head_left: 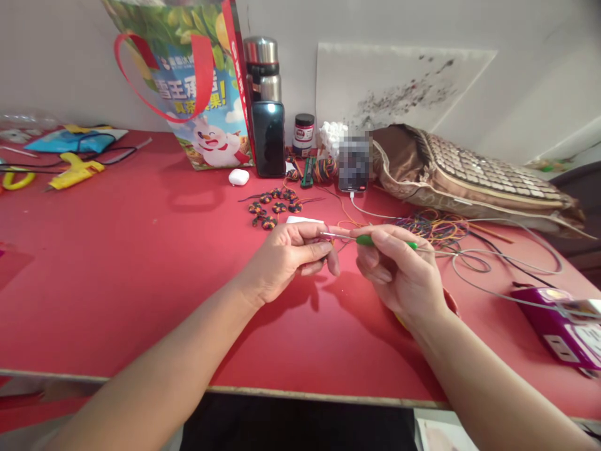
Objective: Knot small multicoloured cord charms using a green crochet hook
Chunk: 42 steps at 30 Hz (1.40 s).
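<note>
My right hand (399,269) is closed around a crochet hook with a green handle (370,240), its metal tip pointing left. My left hand (293,257) is pinched shut on a small piece of multicoloured thread work at the hook's tip, mostly hidden by the fingers. Both hands hover over the red table (141,269) near its middle. Thread runs right from the hands to a tangled pile of multicoloured thread (434,225). Several small finished crocheted pieces (275,207) lie on the table just beyond my left hand.
A printed bag with red handles (197,81), a steel flask (263,66), a dark phone (268,139), a small jar (304,133) and a brown pouch (469,172) line the back. A yellow glue gun (75,172) lies far left, a purple power strip (563,326) right, white cables between.
</note>
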### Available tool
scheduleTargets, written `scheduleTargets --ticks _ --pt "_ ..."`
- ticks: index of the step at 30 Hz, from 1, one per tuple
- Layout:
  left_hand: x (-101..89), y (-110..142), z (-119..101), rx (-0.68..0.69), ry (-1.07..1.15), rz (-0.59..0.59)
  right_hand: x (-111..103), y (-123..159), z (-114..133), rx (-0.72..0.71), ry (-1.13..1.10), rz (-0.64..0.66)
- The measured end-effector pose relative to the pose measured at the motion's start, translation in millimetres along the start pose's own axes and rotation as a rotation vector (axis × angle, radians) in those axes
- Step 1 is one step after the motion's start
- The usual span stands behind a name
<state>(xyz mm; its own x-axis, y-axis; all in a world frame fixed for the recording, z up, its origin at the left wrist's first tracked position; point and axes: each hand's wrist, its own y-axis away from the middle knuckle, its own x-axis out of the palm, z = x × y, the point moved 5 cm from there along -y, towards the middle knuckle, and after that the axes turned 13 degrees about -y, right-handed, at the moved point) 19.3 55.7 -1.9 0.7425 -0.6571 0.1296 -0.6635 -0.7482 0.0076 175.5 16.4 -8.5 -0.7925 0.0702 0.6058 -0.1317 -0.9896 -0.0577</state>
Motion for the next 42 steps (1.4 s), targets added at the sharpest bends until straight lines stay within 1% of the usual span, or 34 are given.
scheduleTargets --ticks 9,12,16,21,25,30,38,40,42 --pt "-0.6 0 1 0.021 -0.083 0.027 -4 -3 2 -0.033 0.046 -0.016" --pt "-0.9 0 -1 -0.003 -0.101 0.011 -7 -3 2 -0.046 0.054 -0.029" --pt "0.2 0 -3 -0.039 -0.058 0.002 -8 -2 2 -0.052 0.057 -0.048" --pt "2.5 -1 -6 0.019 -0.068 0.021 -6 -2 3 -0.064 0.051 -0.052" --pt "2.5 -1 -4 0.064 -0.092 0.02 -4 -2 4 -0.066 0.05 -0.053" --pt "0.8 -1 -1 0.065 -0.092 -0.006 -4 -1 5 -0.074 0.082 -0.054" --pt "-1.7 -3 0 0.075 -0.017 -0.027 -5 2 4 -0.145 0.131 -0.033" --pt "-2.9 -3 1 0.063 -0.018 -0.041 -5 6 4 -0.179 0.17 0.003" --pt "-4.1 -3 2 0.048 -0.037 -0.06 -5 10 5 -0.236 0.281 0.054"
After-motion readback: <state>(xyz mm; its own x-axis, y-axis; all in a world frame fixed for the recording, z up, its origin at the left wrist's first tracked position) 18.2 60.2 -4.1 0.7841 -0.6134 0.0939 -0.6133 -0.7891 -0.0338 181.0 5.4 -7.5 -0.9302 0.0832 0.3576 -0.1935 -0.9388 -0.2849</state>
